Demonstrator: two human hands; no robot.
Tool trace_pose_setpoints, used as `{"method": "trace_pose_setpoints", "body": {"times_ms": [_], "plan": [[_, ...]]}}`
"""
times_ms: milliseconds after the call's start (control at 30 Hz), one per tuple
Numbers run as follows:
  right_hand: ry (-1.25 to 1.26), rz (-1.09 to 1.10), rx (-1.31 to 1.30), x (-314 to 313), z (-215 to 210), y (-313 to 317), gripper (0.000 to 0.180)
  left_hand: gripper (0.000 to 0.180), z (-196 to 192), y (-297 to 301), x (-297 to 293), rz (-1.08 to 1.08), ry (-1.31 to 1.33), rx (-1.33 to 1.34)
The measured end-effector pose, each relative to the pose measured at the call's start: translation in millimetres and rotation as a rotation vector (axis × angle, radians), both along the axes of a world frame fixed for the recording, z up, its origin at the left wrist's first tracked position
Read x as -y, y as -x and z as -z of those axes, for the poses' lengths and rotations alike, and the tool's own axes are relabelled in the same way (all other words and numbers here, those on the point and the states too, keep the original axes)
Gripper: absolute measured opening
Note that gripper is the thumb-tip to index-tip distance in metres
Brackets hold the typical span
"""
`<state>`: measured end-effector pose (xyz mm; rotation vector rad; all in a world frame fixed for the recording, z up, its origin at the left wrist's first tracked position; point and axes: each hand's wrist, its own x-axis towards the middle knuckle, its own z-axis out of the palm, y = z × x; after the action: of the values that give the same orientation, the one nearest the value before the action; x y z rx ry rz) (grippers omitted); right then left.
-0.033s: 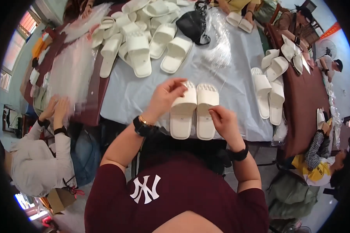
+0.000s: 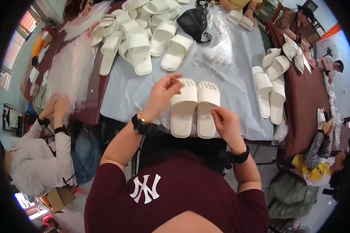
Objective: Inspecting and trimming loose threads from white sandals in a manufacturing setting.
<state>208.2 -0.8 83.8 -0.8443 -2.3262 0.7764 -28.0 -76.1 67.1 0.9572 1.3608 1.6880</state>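
Note:
A pair of white slide slippers lies side by side at the table's near edge, the left slipper (image 2: 181,123) and the right slipper (image 2: 207,125) with their heels toward me. My left hand (image 2: 162,93) is over the left slipper's strap, fingers bent and apart from the thumb, with nothing visible in them. Beside the right slipper's strap, my right hand (image 2: 226,123) is closed in a pinch. A thin clear strand (image 2: 208,105) shows at its fingertips; its full length is too fine to follow.
A heap of white slippers (image 2: 139,46) covers the back left. Beside it are a black bag (image 2: 193,25) and a bundle of clear strands (image 2: 220,42). More slippers (image 2: 276,101) lie at the right edge. Co-workers sit around; one person's hands (image 2: 58,106) handle clear plastic bags (image 2: 72,73).
My right hand has moved slightly right and down, and a thin strand now shows at its fingertips. My left hand has shifted slightly up and left.

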Motion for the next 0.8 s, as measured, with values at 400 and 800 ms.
{"method": "trace_pose_setpoints", "body": {"times_ms": [400,800], "plan": [[0.112,0.170,0.325,58,67,-12,0.019,0.028,59,33,29,-0.078,0.210,-0.046],[-0.008,0.229,0.193,23,84,82,0.023,0.035,61,52,-34,-0.088,0.427,-0.805]]}}
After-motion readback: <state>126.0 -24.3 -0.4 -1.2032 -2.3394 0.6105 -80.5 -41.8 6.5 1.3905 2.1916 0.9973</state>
